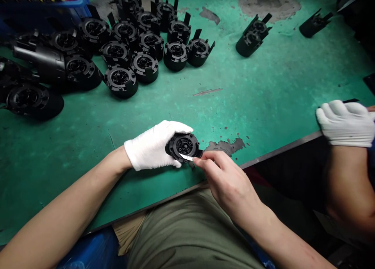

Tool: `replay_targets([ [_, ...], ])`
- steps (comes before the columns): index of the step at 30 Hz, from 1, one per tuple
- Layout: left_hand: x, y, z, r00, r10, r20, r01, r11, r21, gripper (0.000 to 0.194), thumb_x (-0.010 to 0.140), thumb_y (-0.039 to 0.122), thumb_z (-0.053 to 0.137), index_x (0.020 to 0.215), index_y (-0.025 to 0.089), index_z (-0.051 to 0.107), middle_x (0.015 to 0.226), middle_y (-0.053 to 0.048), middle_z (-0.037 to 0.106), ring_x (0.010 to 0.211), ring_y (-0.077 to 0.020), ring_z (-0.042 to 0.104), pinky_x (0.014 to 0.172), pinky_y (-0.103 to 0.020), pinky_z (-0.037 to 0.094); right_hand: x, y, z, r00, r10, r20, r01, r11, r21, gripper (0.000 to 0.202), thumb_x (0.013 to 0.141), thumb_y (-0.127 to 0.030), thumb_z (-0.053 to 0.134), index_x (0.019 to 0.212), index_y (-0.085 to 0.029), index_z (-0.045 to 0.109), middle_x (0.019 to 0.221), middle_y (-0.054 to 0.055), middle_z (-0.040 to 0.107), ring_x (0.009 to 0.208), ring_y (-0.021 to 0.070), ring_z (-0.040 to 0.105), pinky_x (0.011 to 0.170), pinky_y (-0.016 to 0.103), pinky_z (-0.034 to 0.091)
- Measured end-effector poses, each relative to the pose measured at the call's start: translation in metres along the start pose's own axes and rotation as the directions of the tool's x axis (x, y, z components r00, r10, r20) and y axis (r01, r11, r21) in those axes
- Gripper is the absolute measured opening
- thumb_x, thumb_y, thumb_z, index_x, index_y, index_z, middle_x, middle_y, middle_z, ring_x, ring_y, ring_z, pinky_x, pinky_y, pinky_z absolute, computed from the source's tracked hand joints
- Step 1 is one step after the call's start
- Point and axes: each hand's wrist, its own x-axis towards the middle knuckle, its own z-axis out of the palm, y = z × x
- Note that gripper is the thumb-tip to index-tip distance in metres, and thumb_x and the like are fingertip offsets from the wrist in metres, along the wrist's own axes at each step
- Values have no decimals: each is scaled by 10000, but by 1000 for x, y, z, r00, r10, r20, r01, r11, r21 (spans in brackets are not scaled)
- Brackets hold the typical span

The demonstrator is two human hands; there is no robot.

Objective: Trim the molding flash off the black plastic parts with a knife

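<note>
A round black plastic housing (185,145) with a ringed, ribbed face is turned up toward me near the table's front edge. My left hand (159,145), in a white glove, is wrapped round its left side, thumb and fingers on opposite edges. In my bare right hand (224,175) is a small knife (186,157), gripped between thumb and forefinger. Its pale blade lies against the lower rim of the housing's face; whether it cuts into the plastic I cannot tell. My fingers hide the knife's handle.
Several similar black housings (120,81) stand grouped at the back left, before a blue crate (79,3). Two more black parts (253,35) sit at the back right. A co-worker's white-gloved hand (347,122) rests by the right edge of the green table (181,109).
</note>
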Motion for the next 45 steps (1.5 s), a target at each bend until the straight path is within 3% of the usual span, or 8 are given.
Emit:
replay_targets([
  [18,-3,-4,5,999,29,-30,-29,1000,1,897,676,277,985,1428,223,500,1389,-113,645,1252,-313,662,1098,-476,550,-7,-12,14,994,95,-49,-101,986,-131,234,1053,-110,560,1268,-171,629,1156,134,640,946,221,574,755,335,534],
  [26,-6,-5,10,995,58,-87,-55,998,33,917,647,337,996,1398,187,491,1363,-133,633,1233,-313,652,1085,-462,554,-20,3,8,983,86,-163,-49,975,215,380,1019,-22,592,1371,-160,573,1161,110,668,1060,187,661,918,319,581],
  [30,-5,-5,12,981,60,-184,-47,996,73,914,625,474,1019,1342,180,533,1303,-132,637,1194,-321,652,1057,-471,556,-22,7,9,989,79,-125,-48,971,233,381,1031,-48,592,1392,-167,561,1133,93,693,1009,179,689,894,308,587],
  [36,-1,2,5,980,-81,-180,96,992,76,817,618,654,995,1234,218,682,1121,-72,701,1033,-284,684,988,-438,578,-16,15,14,986,120,-111,-93,970,224,414,1063,-128,577,1466,-199,517,1208,101,707,1064,208,716,898,333,604],
  [41,-5,7,12,964,-102,-247,114,993,36,895,662,726,931,1365,237,668,1043,-42,746,793,-187,696,857,-351,617,-14,20,12,987,149,-67,-126,955,269,406,1069,-162,584,1466,-219,516,1222,96,688,1085,203,710,930,334,610],
  [45,-14,12,14,938,-182,-294,106,961,-255,922,660,691,947,1396,213,666,800,18,710,528,-106,600,574,-255,577,-10,27,12,989,146,-37,-132,959,249,354,1076,-159,567,1424,-222,566,1152,88,679,1029,200,698,896,344,602],
])
